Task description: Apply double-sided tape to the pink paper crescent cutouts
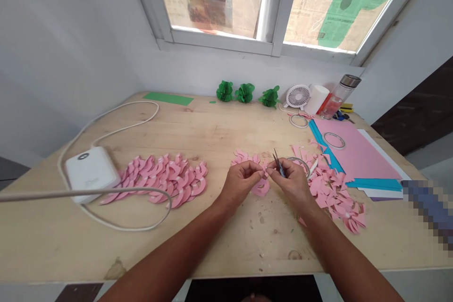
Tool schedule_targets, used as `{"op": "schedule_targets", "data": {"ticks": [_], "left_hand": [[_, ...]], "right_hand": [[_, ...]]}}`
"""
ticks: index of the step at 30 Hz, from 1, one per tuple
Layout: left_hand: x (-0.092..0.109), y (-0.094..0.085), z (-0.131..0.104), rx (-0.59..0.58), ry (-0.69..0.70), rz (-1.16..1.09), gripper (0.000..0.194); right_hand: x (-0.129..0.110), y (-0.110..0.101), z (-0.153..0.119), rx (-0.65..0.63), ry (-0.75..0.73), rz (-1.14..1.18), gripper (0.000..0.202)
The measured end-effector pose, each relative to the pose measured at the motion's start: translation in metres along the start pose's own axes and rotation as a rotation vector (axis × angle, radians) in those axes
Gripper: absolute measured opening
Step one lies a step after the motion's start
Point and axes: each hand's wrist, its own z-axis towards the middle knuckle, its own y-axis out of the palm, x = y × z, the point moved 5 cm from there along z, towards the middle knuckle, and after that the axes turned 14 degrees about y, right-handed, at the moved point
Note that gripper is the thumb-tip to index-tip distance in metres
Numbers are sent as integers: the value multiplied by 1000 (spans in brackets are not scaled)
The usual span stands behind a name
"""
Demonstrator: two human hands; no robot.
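Note:
Over the middle of the table, my left hand [240,179] and my right hand [293,181] meet fingertip to fingertip. Between the left thumb and forefinger is pinched a curved pink paper piece [261,188], which shows just below the fingers. My right hand is closed around a small pair of scissors [278,164], blades pointing up and away, while its thumb and forefinger also touch the paper. Behind the left hand lie more pink cut pieces [244,155]. Pink paper scraps [334,191] are heaped beside the right hand. To the left, curved pink strips [170,177] lie overlapping in rows.
A white box-shaped device [92,172] with a looping cable [123,227] sits at left. Three green paper balls [244,93], a small fan [297,97] and a glass bottle [340,96] line the back. Pink sheets [364,155] and a tape roll [334,140] lie at right.

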Motion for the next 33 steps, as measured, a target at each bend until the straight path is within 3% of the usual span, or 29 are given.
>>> {"op": "schedule_targets", "data": {"ticks": [33], "left_hand": [[1,-10,2,79,40,105,19]], "right_hand": [[-2,-3,-1,22,-18,43,18]]}}
